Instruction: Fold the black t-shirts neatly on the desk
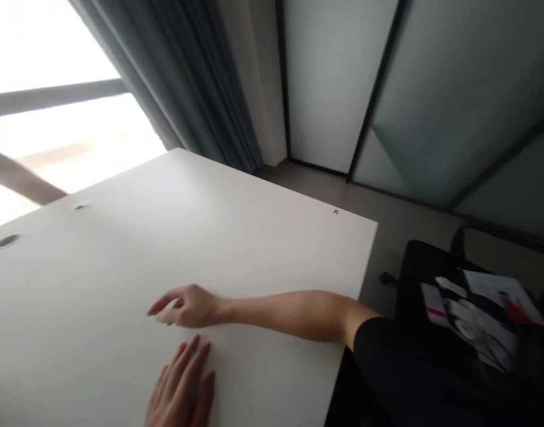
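Note:
Palm down on the white table point(254, 237), my left hand point(181, 388) lies near the bottom of the view with its fingers stretched out and nothing in them. Just beyond it, my right hand point(192, 305) rests on its side over the tabletop, fingers loosely curved and apart, holding nothing. The two hands do not touch. My right forearm reaches across the table from the right edge, its upper part in a dark sleeve.
A dark chair point(418, 267) at the right holds papers, a pink box point(434, 303) and a white cable point(467, 323). Two round holes sit near the table's far left edge. Behind are a window, a blue-grey curtain point(178, 77) and glass sliding doors point(334, 77).

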### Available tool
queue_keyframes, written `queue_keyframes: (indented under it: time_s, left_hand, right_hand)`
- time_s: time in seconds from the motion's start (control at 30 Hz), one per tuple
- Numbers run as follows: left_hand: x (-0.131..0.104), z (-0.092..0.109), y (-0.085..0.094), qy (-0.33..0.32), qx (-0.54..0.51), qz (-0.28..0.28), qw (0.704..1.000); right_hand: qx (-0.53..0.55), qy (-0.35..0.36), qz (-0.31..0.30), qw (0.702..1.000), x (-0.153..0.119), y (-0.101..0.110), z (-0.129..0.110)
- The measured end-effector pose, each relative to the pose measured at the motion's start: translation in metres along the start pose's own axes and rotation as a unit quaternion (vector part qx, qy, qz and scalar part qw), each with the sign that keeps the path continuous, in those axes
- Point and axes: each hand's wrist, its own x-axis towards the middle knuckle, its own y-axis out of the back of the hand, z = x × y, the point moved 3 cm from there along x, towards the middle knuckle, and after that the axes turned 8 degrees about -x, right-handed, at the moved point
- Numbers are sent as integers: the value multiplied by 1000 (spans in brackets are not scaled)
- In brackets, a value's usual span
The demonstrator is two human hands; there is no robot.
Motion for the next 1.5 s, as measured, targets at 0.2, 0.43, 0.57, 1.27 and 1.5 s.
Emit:
queue_keyframes:
  time_s: [0.2,0.43,0.57,1.27,1.5]
  left_hand:
    - [-8,36,4,65,28,-39,997]
    - [-16,49,19,123,-91,-46,987]
    - [-20,43,16,115,-190,24,975]
    - [-91,-207,297,460,227,452,730]
    - [-30,-156,264,184,179,484,837]
  right_hand:
    - [294,-84,-38,951,-34,12,-8]
    - [322,-166,-39,931,-34,16,12]
    - [324,-191,-21,926,-35,20,19]
    - [313,-209,-37,926,-29,14,29]
    - [310,-206,-53,927,-27,13,28]
